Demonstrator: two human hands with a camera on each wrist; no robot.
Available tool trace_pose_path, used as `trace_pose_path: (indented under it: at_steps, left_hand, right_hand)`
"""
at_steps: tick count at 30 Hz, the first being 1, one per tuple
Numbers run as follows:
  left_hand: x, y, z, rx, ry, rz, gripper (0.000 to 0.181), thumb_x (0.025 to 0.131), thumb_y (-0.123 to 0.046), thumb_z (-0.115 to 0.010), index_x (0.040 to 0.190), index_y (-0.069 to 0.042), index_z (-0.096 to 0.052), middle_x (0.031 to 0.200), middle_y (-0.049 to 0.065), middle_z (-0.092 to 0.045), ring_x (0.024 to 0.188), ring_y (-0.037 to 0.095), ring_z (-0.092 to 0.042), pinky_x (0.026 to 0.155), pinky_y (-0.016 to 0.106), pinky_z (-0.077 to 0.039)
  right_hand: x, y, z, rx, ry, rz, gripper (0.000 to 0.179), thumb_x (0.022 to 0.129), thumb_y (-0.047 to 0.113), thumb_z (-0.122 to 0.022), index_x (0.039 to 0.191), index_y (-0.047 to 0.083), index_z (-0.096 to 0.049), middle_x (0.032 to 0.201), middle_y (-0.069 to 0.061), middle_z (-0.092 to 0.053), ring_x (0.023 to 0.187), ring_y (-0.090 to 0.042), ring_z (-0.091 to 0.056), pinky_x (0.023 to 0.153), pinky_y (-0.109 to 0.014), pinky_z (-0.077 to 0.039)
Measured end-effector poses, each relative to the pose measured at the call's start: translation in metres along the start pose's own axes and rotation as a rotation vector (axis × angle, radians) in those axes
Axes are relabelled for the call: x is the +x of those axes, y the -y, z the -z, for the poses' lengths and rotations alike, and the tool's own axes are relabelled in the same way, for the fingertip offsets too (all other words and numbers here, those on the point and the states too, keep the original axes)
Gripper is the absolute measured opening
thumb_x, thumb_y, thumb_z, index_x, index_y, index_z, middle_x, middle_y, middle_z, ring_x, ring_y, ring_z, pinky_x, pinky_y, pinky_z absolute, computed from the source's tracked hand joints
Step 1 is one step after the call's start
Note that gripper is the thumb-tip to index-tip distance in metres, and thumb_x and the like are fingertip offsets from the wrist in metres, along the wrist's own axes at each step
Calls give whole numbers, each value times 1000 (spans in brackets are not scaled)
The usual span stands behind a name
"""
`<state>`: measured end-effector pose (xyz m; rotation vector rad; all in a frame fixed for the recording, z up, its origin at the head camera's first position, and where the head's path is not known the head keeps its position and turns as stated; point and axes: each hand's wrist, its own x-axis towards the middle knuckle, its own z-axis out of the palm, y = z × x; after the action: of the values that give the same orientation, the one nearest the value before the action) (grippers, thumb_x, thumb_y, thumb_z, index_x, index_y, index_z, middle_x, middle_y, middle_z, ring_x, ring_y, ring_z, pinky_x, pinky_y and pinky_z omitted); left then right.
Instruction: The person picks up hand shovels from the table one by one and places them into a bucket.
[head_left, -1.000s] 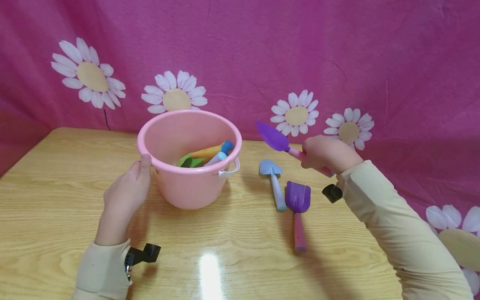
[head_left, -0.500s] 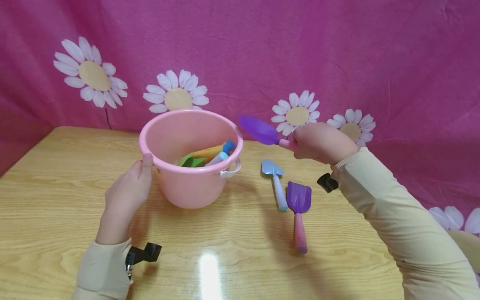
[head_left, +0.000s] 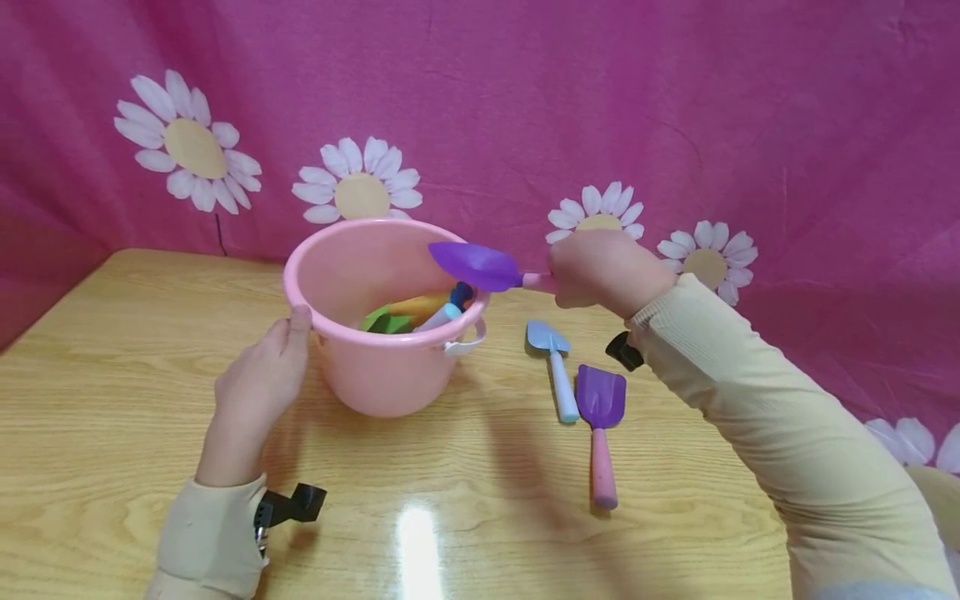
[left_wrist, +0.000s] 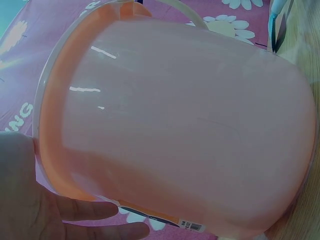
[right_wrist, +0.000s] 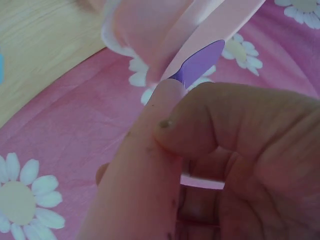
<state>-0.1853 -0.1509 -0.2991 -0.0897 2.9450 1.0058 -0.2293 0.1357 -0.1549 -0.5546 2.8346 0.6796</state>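
Observation:
A pink bucket [head_left: 386,375] stands upright on the table with several toy tools inside, partly hidden by its wall. My left hand [head_left: 258,383] holds its rim at the near left, thumb at the edge; in the left wrist view, the fingers [left_wrist: 95,210] lie along the bucket's outside. My right hand [head_left: 603,271] grips the pink handle of a toy trowel, whose purple blade [head_left: 476,265] hangs over the bucket's right rim. In the right wrist view, the thumb presses on the trowel's handle [right_wrist: 145,155]. Inside the bucket are a green piece [head_left: 388,322] and a light-blue handle [head_left: 441,317].
Right of the bucket, a small blue trowel [head_left: 561,383] and a purple shovel with a pink handle [head_left: 602,433] lie on the wooden table [head_left: 375,500]. The bucket's white handle [head_left: 467,340] hangs at its right side. A magenta flowered cloth [head_left: 480,108] hangs behind.
My right hand has moved left with the trowel, bringing its blade from beside the bucket to over the right rim. The left hand stays at the rim.

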Motion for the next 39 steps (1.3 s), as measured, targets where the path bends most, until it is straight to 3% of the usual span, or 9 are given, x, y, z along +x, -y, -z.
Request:
trace_pose_path:
  at_steps: [5, 10, 13, 17, 23, 29, 35, 39]
  left_hand:
    - [0, -2, 1, -2, 5, 2, 85, 87, -59, 7, 137, 1, -28, 135, 28, -31, 117, 51, -31, 81, 65, -30]
    - [1, -3, 1, -7, 11, 5, 85, 87, -59, 7, 137, 1, -27, 135, 28, -32, 117, 51, -32, 80, 65, -30]
    - [1, -3, 1, -2, 9, 2, 86, 87, -59, 8, 136, 1, -29, 135, 29, -32, 116, 51, -32, 80, 65, -30]
    - [1, -4, 2, 3, 5, -3, 87, 86, -59, 8, 135, 2, -29, 134, 29, -32, 116, 52, -32, 80, 65, -30]
    - [1, -5, 1, 0, 4, -4, 87, 86, -59, 8, 136, 2, -29, 134, 29, -32, 116, 52, -32, 81, 65, -30]
    - [2, -6, 2, -7, 15, 5, 87, 86, -59, 9, 138, 2, -25, 136, 29, -29, 118, 52, -29, 83, 66, -27]
    - [2, -4, 2, -11, 14, 5, 86, 86, -59, 9, 136, 1, -28, 135, 29, -30, 118, 52, -30, 83, 66, -27]
    - [2, -3, 1, -11, 11, 4, 86, 86, -58, 9, 135, 1, -30, 135, 29, -31, 117, 51, -31, 83, 65, -28]
  right_hand:
    - [2, 13, 9, -24, 15, -46, 20, 82, 18, -53, 63, 13, -52, 58, 1, -44, 54, -16, -39, 51, -35, -32]
    - [3, 26, 14, -11, -9, -7, 12, 77, 9, -56, 66, 13, -54, 62, -1, -48, 58, -16, -42, 53, -38, -36]
    - [5, 34, 17, 29, -32, 22, 23, 85, 24, -58, 65, 12, -53, 63, -1, -47, 60, -17, -45, 55, -35, -41]
    - [8, 46, 19, 42, -91, 66, 38, 87, 45, -52, 70, 12, -56, 65, -1, -50, 64, -19, -50, 60, -37, -46]
    - [11, 59, 19, 2, -192, 91, 35, 86, 42, -56, 74, 10, -60, 72, -6, -59, 68, -23, -56, 60, -43, -50]
    - [15, 65, 20, -12, -284, 98, 35, 80, 45, -63, 77, 10, -63, 71, -3, -58, 65, -22, -54, 57, -42, -51]
    - [17, 68, 23, -36, -315, 125, 34, 76, 43, -68, 87, 12, -63, 75, -3, -59, 65, -20, -54, 54, -41, -50]
    - [18, 69, 24, 35, -319, 160, 34, 75, 41, -70, 91, 13, -61, 80, 0, -58, 68, -17, -54, 56, -39, -50]
